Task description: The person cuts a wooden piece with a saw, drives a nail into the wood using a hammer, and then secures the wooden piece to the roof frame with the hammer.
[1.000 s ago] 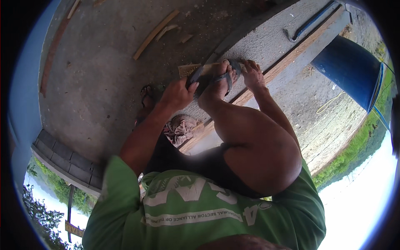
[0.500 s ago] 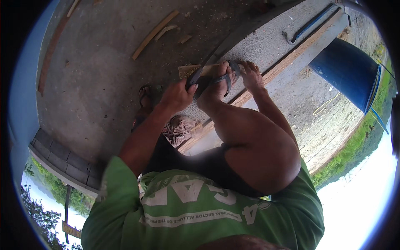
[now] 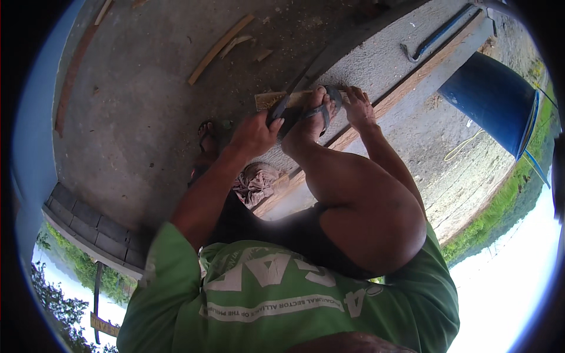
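Note:
My left hand is closed around the dark handle of a handsaw. The blade reaches away from me over a narrow wooden strip, which lies on the concrete ledge with yellowish sawdust near its left end. My sandalled foot presses down on the strip, hiding its middle. On the far side of the foot, my right hand closes over the strip's right end; its fingertips are partly hidden. A crumpled pinkish cloth lies by my left forearm.
A long wooden beam runs along the ledge, with a blue pry bar beyond it. To the right lies a blue barrel. Wood offcuts lie on the concrete floor. Grey blocks line the left edge.
My left hand and the saw have shifted very slightly up and right in the picture, as the whole view has. Both hands keep their holds.

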Tool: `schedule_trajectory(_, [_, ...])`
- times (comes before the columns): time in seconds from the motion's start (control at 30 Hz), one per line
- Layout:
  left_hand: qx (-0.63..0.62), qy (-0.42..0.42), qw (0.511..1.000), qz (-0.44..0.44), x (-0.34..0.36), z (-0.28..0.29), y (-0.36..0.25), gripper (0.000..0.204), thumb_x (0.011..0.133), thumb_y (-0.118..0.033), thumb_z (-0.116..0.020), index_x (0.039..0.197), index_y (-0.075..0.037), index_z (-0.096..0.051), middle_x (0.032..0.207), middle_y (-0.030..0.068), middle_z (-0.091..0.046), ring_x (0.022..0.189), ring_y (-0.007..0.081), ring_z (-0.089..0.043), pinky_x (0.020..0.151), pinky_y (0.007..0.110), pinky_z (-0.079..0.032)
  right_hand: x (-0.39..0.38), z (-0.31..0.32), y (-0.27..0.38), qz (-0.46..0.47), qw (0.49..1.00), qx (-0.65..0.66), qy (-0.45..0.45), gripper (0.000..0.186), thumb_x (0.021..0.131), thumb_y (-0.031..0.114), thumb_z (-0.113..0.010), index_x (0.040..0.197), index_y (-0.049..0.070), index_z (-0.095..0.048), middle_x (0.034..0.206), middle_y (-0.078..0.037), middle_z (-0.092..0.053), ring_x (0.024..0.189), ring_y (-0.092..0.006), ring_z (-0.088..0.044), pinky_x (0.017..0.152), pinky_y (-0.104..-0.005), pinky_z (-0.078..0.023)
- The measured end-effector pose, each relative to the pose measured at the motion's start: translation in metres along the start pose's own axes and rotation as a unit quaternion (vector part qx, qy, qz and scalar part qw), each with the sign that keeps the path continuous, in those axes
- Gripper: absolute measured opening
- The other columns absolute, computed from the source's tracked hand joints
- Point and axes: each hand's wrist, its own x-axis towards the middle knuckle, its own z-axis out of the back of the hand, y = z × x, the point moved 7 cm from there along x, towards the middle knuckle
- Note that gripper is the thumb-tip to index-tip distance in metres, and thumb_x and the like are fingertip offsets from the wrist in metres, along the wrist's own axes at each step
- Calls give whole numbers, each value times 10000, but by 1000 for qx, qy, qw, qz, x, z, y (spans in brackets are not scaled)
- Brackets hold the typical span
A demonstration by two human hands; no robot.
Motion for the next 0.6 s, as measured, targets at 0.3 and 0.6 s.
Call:
schedule_trajectory(0.3, [39,94,993,66,-233,72,54,590,949,-333,-584,1368,70,-480,1132,344,-641,1074,475,-638,934,504,-519,-24,23,-13,-139,986,88,4,483,937,169,-595,1403,110,-482,1397,-135,-512,1244,-358,-510,1058,-418,-429])
schedule_trajectory(0.6, [61,6,997,-45,-34,5,-10,360,954,-316,-577,1133,-4,-601,866,301,-661,866,522,-624,715,541,-519,-13,16,7,-151,983,102,26,481,934,149,-598,1405,142,-501,1429,-95,-497,1254,-347,-509,1072,-413,-427])
